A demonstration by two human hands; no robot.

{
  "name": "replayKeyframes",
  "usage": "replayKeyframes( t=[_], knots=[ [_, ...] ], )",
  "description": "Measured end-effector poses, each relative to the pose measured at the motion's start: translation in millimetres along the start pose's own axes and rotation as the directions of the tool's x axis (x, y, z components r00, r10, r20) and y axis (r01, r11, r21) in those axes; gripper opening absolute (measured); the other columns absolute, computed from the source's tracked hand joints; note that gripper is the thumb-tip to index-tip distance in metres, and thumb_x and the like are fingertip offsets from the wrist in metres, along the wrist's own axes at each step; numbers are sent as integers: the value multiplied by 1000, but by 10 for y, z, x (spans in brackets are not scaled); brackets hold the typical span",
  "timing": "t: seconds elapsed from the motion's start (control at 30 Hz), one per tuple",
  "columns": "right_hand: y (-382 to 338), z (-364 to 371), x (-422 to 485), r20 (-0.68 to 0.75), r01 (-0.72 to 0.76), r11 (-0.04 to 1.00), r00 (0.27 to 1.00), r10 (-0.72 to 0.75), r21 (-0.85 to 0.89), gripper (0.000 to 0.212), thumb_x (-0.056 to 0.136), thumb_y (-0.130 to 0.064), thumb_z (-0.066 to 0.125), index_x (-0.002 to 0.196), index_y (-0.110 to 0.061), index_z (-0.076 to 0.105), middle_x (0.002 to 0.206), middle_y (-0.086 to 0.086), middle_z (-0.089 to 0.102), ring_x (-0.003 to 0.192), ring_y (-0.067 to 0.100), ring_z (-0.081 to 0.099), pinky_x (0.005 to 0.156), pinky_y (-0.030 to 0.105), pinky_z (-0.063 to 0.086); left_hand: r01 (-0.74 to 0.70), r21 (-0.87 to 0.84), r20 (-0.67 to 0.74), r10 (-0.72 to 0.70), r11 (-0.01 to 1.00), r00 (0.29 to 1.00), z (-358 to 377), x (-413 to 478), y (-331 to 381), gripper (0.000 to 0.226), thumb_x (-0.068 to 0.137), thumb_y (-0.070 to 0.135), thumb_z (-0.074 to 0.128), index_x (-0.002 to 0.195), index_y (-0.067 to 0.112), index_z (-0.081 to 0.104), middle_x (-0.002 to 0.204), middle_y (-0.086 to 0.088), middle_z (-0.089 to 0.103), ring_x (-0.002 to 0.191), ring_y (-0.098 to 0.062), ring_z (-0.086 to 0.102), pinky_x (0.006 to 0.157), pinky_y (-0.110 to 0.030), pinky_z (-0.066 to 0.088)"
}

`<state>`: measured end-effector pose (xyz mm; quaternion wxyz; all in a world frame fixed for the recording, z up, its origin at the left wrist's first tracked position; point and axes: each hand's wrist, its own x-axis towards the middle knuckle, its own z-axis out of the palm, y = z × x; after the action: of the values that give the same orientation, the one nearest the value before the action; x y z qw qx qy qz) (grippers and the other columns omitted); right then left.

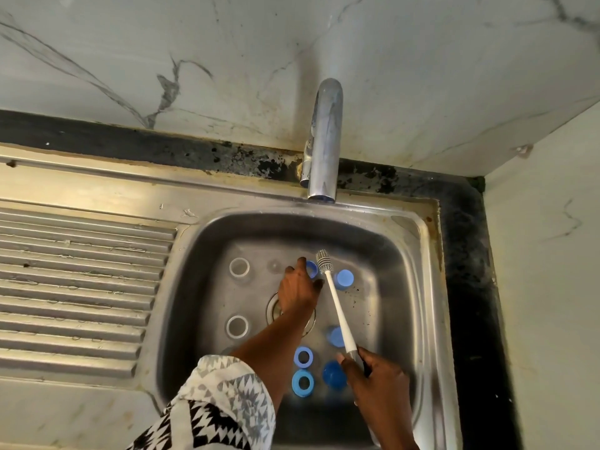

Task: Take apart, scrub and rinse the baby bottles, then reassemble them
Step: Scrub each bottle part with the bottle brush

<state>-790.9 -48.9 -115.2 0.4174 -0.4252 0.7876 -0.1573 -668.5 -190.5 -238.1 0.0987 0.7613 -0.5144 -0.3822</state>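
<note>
**Sink count: 2 bottles, 3 rings, 3 caps, 1 brush**

All parts sit separate on the floor of the steel sink (402, 287), none assembled.

- **Bottles:** 2 clear ones stand upright on the L side, mouths up: far bottle (239, 267) and near bottle (237, 327).
- **Clear piece:** 1 small clear piece (275, 266) sits just R of the far bottle. It looks like a teat but is too faint to be sure.
- **Rings:** 3 blue ones: far ring (312, 269), mid ring (303, 356) and near ring (303, 382). The last 2 are almost touching.
- **Caps:** 3 blue ones: far cap (344, 279), mid cap (334, 336) partly behind the brush handle, and near cap (331, 373), darker and partly under the R hand.
- **Brush:** 1 brush (339, 311) w/ white handle and grey bristle head. It is held slantwise, head btwn far ring and far cap.

L hand (297, 289) reaches over the drain (274, 306), forefinger and thumb curled round the far ring. R hand (373, 381) has its fingers wrapped on the brush's grey grip end.

Room: there is bare floor R of the caps up to the R wall, and a strip at the back under the tap (324, 141). The L wall is near the bottles. A ribbed drainboard (81, 287) lies L of the basin.
</note>
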Motion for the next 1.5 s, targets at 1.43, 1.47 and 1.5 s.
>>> replayKeyframes(
  t=[1.43, 1.47, 1.5],
  knots=[
    [-61, -428, -504, -190, 617, 513, 513, -837, -597, 63, 101, -55, 24, 106, -23, 78, 62, -1, 56, 41, 20, 52, 40, 24, 42, 197, -979, 186, -173, 49, 967, -1856, -997, 187, 18, 96, 19, 46, 97, 2, 54, 90, -18, 53, 80, -31, 62, 86, -43, 53],
    [-90, -419, -488, -200, 606, 503, 498, -844, -616, 65, 102, -53, 22, 106, -22, 78, 60, 0, 55, 42, 20, 51, 39, 25, 41, 189, -980, 175, -173, 68, 969, -1856, -977, 196, 18, 96, 18, 46, 95, 2, 55, 93, -18, 52, 79, -29, 61, 85, -41, 54],
    [-114, -420, -467, -194, 595, 490, 492, -849, -636, 65, 103, -51, 21, 104, -22, 79, 59, 1, 54, 42, 21, 51, 38, 25, 41, 178, -980, 161, -170, 90, 972, -1853, -958, 207, 19, 96, 17, 45, 92, 2, 57, 96, -18, 52, 79, -28, 60, 82, -39, 54]
  ],
)
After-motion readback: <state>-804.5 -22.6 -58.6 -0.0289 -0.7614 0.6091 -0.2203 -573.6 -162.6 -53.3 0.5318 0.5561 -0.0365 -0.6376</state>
